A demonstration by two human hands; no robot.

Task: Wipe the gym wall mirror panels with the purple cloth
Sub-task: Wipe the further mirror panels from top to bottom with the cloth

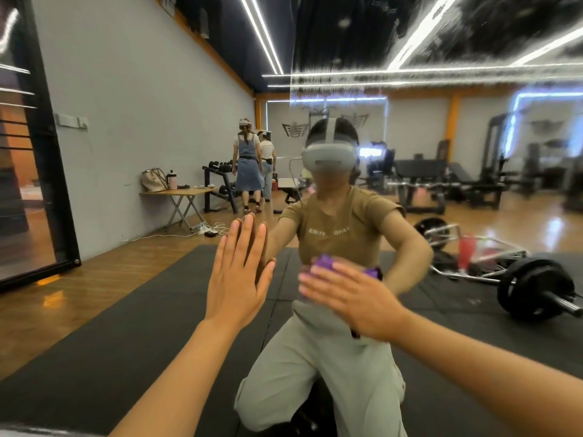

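The wall mirror (132,99) fills the view and reflects the gym and me kneeling in front of it. My left hand (239,275) lies flat on the glass with straight fingers, just left of the seam between two panels. To its right, my right hand (350,298) presses the purple cloth (326,261) flat against the right panel at chest height. Only bits of the cloth show above and beside the fingers. The right panel (441,42) is streaked and smeared across its upper part.
A black-framed glass door (41,171) stands at the far left. The mirror reflects black floor mats, a barbell with plates on the right, weight machines, a folding table with bags, a dumbbell rack and two people standing far off.
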